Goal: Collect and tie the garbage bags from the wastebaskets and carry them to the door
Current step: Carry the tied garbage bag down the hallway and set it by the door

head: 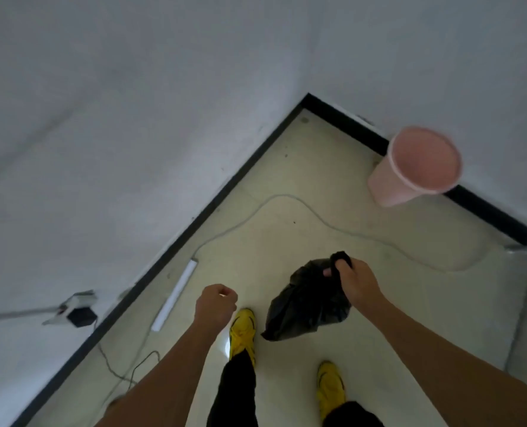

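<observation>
My right hand (pixel 353 280) grips the gathered neck of a black garbage bag (pixel 305 303), which hangs above the pale floor in front of my feet. My left hand (pixel 214 305) is curled into a fist to the left of the bag and holds nothing. A pink wastebasket (pixel 410 167) stands against the wall at the upper right, with no bag visible inside it.
White walls meet in a corner ahead with a black skirting (pixel 225 192). A thin cable (pixel 287 198) snakes across the floor. A white strip (pixel 176 294) lies along the left wall, near a wall socket with a black plug (pixel 79 315). My yellow shoes (pixel 242 331) are below.
</observation>
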Demonstrator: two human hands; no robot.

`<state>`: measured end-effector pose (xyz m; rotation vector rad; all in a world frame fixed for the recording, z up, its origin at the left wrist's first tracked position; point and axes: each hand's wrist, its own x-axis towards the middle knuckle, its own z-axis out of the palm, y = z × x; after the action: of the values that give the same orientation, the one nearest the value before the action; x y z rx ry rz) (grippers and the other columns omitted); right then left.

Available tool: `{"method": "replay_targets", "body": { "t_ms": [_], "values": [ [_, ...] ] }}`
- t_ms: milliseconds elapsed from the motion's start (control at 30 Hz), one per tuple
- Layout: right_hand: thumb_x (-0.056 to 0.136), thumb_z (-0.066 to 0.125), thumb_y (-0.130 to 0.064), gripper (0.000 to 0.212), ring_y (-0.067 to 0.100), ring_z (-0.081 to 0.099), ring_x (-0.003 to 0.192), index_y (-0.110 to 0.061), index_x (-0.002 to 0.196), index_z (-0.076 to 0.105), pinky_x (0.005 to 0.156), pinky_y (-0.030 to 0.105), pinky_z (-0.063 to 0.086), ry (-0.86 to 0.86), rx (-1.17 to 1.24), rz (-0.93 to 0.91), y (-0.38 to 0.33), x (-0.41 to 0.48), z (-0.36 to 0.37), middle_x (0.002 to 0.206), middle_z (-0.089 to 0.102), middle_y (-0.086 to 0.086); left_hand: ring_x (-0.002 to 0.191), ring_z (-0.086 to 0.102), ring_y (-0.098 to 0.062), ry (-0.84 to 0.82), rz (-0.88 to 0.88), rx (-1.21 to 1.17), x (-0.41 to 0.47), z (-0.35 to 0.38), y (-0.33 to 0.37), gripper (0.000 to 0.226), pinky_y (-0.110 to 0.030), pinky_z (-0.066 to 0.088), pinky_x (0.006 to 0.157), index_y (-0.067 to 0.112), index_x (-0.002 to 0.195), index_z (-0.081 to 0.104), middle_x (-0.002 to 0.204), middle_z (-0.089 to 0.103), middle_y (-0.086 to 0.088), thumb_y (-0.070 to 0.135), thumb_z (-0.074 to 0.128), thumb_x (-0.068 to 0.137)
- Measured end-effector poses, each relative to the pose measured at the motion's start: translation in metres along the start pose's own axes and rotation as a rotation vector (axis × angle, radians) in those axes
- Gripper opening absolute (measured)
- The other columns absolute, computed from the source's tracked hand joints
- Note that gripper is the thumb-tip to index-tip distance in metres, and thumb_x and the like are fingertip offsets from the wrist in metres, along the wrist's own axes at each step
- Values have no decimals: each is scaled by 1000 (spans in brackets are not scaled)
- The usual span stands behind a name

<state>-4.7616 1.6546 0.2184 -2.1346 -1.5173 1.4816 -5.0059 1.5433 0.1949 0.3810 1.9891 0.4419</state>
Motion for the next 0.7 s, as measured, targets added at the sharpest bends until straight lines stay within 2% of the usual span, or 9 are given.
{"method": "replay_targets", "body": {
  "t_ms": [100,133,233,300,367,433,500,600,700],
  "values": [
    [100,44,-36,44,32,66,70,-10,69,61,74,45,54,-88,-45,-79,-26,-55,-6,65,67,7,63,61,-23,85,-9,-89,-66,-34,-8,13,-26,45,61,10,77,64,68,69,-9,16,57,85],
    [99,44,-39,40,33,66,74,-11,74,59,77,47,55,-114,-116,-114,-34,-73,-7,72,66,8,61,60,-22,115,-5,-124,-89,-42,-13,13,-25,44,59,9,78,65,68,68,-10,16,56,86],
    [101,41,-34,29,24,56,82,-7,97,52,75,33,45,-198,-338,-252,-66,-138,-1,91,59,6,61,59,-21,175,2,-197,-163,-58,-44,13,-24,44,58,11,80,64,70,67,-10,11,54,86],
    [101,41,-33,27,23,54,86,-9,110,49,75,32,42,-344,-407,-319,-83,-184,11,95,56,6,65,60,-21,188,-9,-210,-212,-65,-77,13,-27,44,63,14,79,64,71,68,-9,10,53,85],
    [96,49,-34,30,23,56,89,-12,115,47,74,33,44,-503,-523,-385,-96,-232,26,100,57,7,66,60,-21,197,-41,-215,-259,-73,-114,12,-26,44,63,16,78,63,71,67,-8,10,54,84],
    [84,65,-32,43,23,57,93,-13,118,46,73,32,47,-603,-796,-514,-101,-272,48,108,56,8,66,60,-20,242,-73,-220,-301,-83,-154,8,-24,46,61,15,83,63,76,67,-8,11,55,84],
    [81,69,-25,48,26,57,99,-12,121,47,72,31,47,-599,-1161,-730,-105,-313,74,117,51,11,69,60,-20,320,-115,-234,-339,-96,-199,7,-27,48,63,15,89,62,85,68,-11,13,56,85],
    [93,55,-17,30,25,56,107,-8,122,51,79,31,47,-536,-1543,-1049,-107,-379,116,123,51,14,68,58,-19,429,-192,-273,-394,-118,-271,10,-26,48,61,16,94,62,92,65,-10,16,56,85],
    [96,48,-13,26,21,59,107,-9,119,59,87,29,50,-488,-1826,-1207,-103,-445,170,121,60,9,73,58,-18,527,-255,-316,-443,-138,-351,19,-25,46,64,15,101,65,99,63,-8,19,56,85]
  ]
}}
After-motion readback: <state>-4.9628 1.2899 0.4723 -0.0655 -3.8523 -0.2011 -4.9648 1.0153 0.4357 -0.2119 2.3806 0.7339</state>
